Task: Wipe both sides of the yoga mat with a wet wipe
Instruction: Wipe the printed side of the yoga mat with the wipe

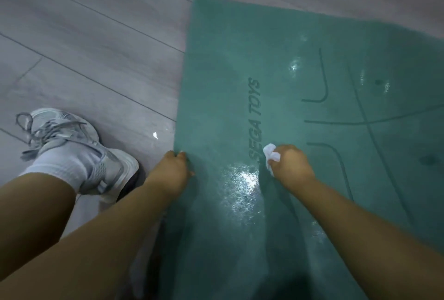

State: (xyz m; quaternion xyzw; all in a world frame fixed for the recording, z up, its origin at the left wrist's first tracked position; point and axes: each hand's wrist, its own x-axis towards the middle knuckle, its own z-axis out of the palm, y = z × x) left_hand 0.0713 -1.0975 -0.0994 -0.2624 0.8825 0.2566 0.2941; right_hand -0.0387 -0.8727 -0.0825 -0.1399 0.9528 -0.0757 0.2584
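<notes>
1. Teal yoga mat (300, 131) lies flat on grey plank floor (96, 47), printed side up, wet sheen in patches.
2. Right hand (290, 165) clenched round white wet wipe (271, 154), pressed on mat beside the printed lettering.
3. Left hand (174, 170) pinches mat's left edge.
4. Grey sneaker (79, 150) on floor, left of mat.

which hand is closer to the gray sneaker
Left. The left hand grips the mat edge just right of the sneaker; the right hand is farther right on the mat.
</notes>
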